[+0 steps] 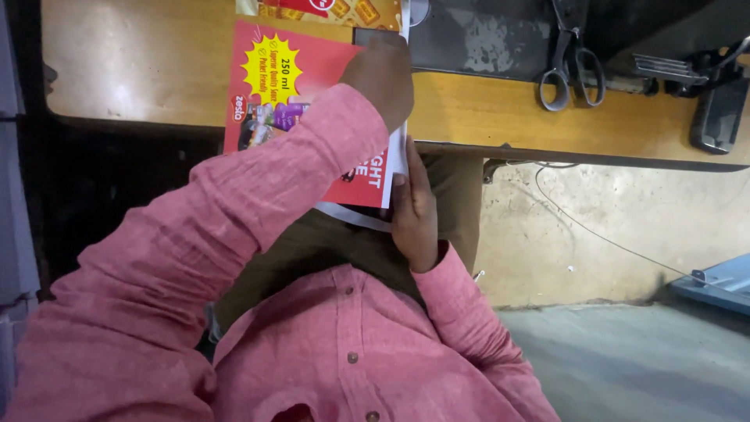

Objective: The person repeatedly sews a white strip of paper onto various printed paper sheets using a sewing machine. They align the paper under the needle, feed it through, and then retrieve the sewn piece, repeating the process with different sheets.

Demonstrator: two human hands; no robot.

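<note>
A red printed sheet [297, 86] with a yellow starburst lies on a wooden table [141, 62] and hangs over its near edge. White sheets [351, 212] show beneath it. My left hand [383, 74], in a pink sleeve, presses down on the sheet's far right corner with fingers curled. At the near right corner, just past the table edge, my right hand [414, 211] grips the sheets. My left forearm hides the middle of the red sheet.
Another printed sheet [328, 12] in orange and yellow lies farther back. On a dark mat [492, 35] at the right are scissors [570, 59], a metal pronged tool [664, 69] and a black device [717, 109]. Below are a cable [594, 230] and a blue object [723, 283].
</note>
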